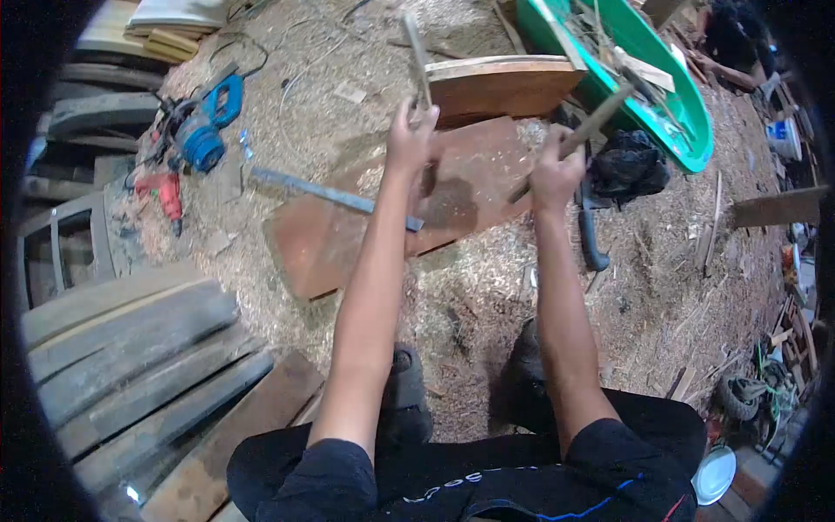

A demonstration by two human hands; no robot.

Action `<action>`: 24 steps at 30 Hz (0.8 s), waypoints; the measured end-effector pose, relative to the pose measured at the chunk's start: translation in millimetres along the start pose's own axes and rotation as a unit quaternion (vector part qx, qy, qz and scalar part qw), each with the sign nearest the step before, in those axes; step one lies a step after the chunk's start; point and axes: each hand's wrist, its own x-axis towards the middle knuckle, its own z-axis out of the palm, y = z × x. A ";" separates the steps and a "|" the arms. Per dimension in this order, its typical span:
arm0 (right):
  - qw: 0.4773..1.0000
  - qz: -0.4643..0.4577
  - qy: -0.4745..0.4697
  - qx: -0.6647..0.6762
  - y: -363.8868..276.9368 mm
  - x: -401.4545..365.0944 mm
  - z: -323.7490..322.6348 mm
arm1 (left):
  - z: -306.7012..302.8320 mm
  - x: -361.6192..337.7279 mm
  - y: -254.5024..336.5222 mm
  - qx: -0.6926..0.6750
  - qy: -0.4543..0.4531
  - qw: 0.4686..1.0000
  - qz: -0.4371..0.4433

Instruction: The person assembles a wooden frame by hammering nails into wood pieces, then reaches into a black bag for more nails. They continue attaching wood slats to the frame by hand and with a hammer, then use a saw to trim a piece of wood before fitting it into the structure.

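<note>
My left hand (410, 137) is closed around a thin, flat greyish strip (417, 56) that points up and away from me. My right hand (557, 174) grips a wooden stick (600, 117), slanting up to the right with its lower end near the board. Beneath both hands a flat reddish-brown board (322, 239) lies on the ground. Across its left part rests a long grey bar (335, 198), partly behind my left forearm. Just beyond my hands, a curved wooden piece (504, 87) stands on edge.
Wood shavings cover the ground. A green tub (696, 130) of scraps stands at the back right, beside a black plastic bag (628, 165). A blue power tool (202, 139) and a red drill (161, 193) lie left. Stacked planks (139, 339) fill the lower left.
</note>
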 end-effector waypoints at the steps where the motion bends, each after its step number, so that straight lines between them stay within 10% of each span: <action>1: 0.997 -0.019 -0.034 -0.074 15.5 -18.8 8.8 | -21.6 -24.9 12.3 0.033 -0.006 0.999 -0.024; 4: 0.959 -0.105 -0.177 -0.194 38.8 -78.2 29.2 | -76.0 -101.9 15.4 0.166 0.003 0.982 -0.089; 7: 0.929 -0.086 -0.277 -0.229 57.6 -113.0 39.1 | -81.2 -153.0 14.3 0.409 -0.041 0.907 0.095; 10: 0.895 -0.098 -0.361 -0.244 61.4 -122.9 37.0 | -81.6 -168.8 16.5 0.437 -0.057 0.894 0.083; 18: 0.887 -0.099 -0.374 -0.252 66.9 -136.0 36.2 | -89.3 -164.8 18.1 0.454 0.102 0.883 0.054; 24: 0.898 -0.068 -0.365 -0.238 65.7 -139.8 37.3 | -97.3 -165.5 20.3 0.473 0.028 0.878 0.070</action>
